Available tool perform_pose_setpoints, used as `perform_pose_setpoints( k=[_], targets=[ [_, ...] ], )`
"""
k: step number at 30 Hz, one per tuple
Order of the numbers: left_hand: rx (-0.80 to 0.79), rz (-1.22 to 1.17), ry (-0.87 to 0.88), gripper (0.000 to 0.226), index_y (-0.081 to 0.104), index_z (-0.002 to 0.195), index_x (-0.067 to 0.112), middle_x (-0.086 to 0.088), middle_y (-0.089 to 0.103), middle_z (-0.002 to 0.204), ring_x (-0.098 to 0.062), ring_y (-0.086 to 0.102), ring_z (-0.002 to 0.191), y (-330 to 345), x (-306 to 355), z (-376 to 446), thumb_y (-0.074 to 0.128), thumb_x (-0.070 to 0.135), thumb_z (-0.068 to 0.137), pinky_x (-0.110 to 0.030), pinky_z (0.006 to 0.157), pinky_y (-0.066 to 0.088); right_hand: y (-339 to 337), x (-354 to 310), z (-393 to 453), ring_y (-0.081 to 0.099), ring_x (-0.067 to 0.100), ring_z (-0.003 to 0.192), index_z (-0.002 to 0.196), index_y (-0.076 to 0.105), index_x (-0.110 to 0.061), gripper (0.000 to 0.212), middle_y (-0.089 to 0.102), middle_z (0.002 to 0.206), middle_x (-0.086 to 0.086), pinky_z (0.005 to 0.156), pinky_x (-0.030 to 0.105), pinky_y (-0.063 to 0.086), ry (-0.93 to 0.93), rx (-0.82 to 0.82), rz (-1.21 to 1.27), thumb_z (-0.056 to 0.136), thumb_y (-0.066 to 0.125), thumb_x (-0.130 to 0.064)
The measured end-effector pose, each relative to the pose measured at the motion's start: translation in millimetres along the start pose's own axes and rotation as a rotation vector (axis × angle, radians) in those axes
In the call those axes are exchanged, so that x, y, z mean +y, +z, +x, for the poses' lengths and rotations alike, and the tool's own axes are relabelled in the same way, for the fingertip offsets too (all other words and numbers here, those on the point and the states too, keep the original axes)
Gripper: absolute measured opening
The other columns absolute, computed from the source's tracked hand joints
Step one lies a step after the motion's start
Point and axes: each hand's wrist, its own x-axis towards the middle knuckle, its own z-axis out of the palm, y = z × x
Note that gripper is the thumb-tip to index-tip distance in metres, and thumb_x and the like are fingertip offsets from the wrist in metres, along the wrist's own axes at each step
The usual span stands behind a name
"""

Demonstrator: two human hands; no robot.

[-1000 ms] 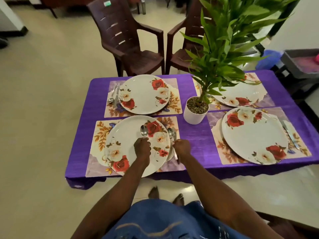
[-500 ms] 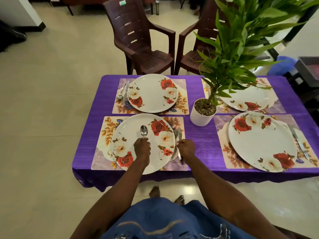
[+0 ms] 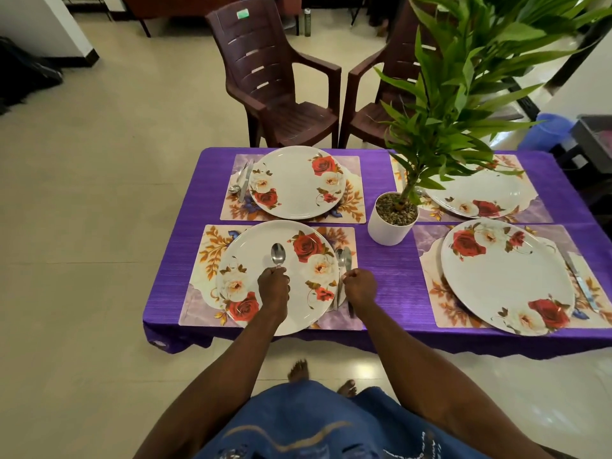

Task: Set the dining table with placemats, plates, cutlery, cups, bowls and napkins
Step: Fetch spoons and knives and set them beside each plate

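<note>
My left hand (image 3: 273,286) grips a steel spoon (image 3: 278,255) by its handle, bowl pointing away, over the near-left floral plate (image 3: 256,246). That plate sits on a floral placemat (image 3: 207,250). My right hand (image 3: 359,288) is curled over a knife and a second spoon (image 3: 343,260) that lie along the plate's right rim on the placemat. One handle sticks out below the fist. Three more plates rest on placemats: far left (image 3: 291,180), far right (image 3: 490,193) and near right (image 3: 506,279).
A purple cloth (image 3: 387,286) covers the table. A white pot (image 3: 387,230) with a tall green plant stands mid-table and hides part of the far-right setting. Cutlery (image 3: 243,180) lies left of the far-left plate, a knife (image 3: 581,286) right of the near-right plate. Two brown chairs (image 3: 275,84) stand beyond.
The view has shifted, with the table lower and more to the right in frame. Both hands keep their holds in nearly the same places at the near-left plate.
</note>
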Motion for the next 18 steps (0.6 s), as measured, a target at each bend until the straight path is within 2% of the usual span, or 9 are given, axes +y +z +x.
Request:
perform_pose_setpoints(
  k=[4, 5, 7, 9, 14, 18],
  targets=[
    [-0.002, 0.013, 0.01, 0.016, 0.063, 0.1, 0.007, -0.006, 0.056, 0.072, -0.014, 0.046, 0.057, 0, 0, 1, 0.049, 0.013, 0.096, -0.023, 0.047, 0.035, 2, 3, -6, 0.067, 0.022, 0.08, 0.099, 0.076, -0.005, 0.019, 0.074, 0.089, 0.008, 0.056, 0.021, 0.042, -0.099, -0.039, 0.005, 0.092, 0.06, -0.014],
    [-0.001, 0.013, 0.009, 0.016, 0.064, 0.1, 0.007, -0.006, 0.056, 0.072, -0.014, 0.046, 0.057, 0, 0, 1, 0.049, 0.013, 0.096, -0.023, 0.048, 0.035, 3, 3, -8, 0.067, 0.02, 0.08, 0.102, 0.075, -0.006, 0.019, 0.074, 0.092, 0.008, 0.058, 0.021, 0.044, -0.109, -0.055, 0.005, 0.092, 0.061, -0.015],
    [-0.003, 0.008, 0.011, 0.018, 0.064, 0.101, 0.008, -0.006, 0.056, 0.072, -0.014, 0.046, 0.057, 0, 1, 1, 0.048, 0.013, 0.096, -0.023, 0.047, 0.034, 6, 4, -8, 0.068, 0.02, 0.082, 0.106, 0.074, -0.006, 0.021, 0.074, 0.098, 0.008, 0.066, 0.027, 0.055, -0.111, -0.079, -0.007, 0.09, 0.064, -0.014],
    [-0.008, 0.013, 0.02, 0.019, 0.064, 0.102, 0.008, -0.006, 0.056, 0.073, -0.014, 0.046, 0.057, 0, 2, 1, 0.046, 0.012, 0.096, -0.022, 0.047, 0.034, 9, 6, -8, 0.07, 0.023, 0.083, 0.104, 0.074, -0.005, 0.02, 0.075, 0.098, 0.011, 0.07, 0.032, 0.058, -0.11, -0.073, -0.03, 0.087, 0.064, -0.011],
    [-0.002, 0.02, 0.023, 0.019, 0.064, 0.103, 0.007, -0.006, 0.057, 0.074, -0.014, 0.048, 0.059, -3, 2, 4, 0.047, 0.014, 0.097, -0.022, 0.047, 0.036, 13, 2, -11, 0.068, 0.025, 0.082, 0.099, 0.073, -0.001, 0.018, 0.073, 0.092, 0.011, 0.059, 0.023, 0.043, -0.132, -0.03, -0.106, 0.087, 0.062, -0.007],
    [-0.001, 0.015, 0.01, 0.02, 0.064, 0.105, 0.007, -0.005, 0.057, 0.073, -0.014, 0.047, 0.057, -5, 1, 7, 0.048, 0.013, 0.096, -0.022, 0.047, 0.035, 15, 4, -10, 0.066, 0.02, 0.073, 0.094, 0.074, -0.002, 0.017, 0.074, 0.089, 0.011, 0.051, 0.018, 0.042, -0.156, -0.014, -0.111, 0.089, 0.061, -0.009]
  ],
)
